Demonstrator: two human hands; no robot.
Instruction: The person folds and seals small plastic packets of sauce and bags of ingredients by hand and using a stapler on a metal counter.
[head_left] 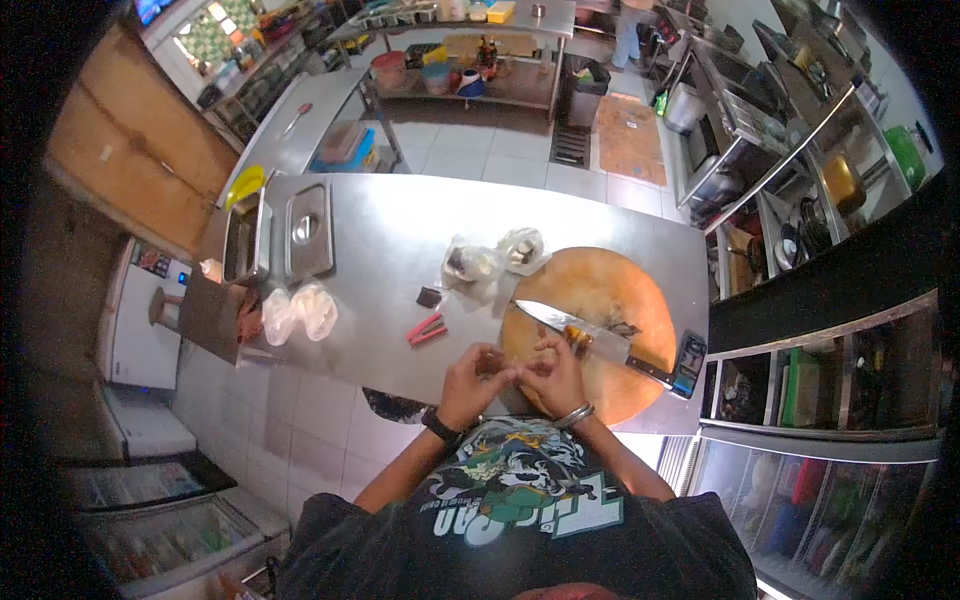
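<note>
My left hand and my right hand meet over the near left edge of a round wooden chopping board. Thumbs and fingertips are pinched together on both; whatever sits between them is too small to make out. A large chef's knife lies across the board, its dark handle towards the right. Small dark scraps rest beside the blade. To the left of my hands lie a red stapler-like tool and a small dark packet. Behind them stand two clear plastic bags, one bag with pale contents, the other bag partly dark inside.
A phone lies at the right edge of the steel table. Leftward are tied plastic bags, a steel lid and a deep steel pan. Shelves stand to the right; a person is at the back.
</note>
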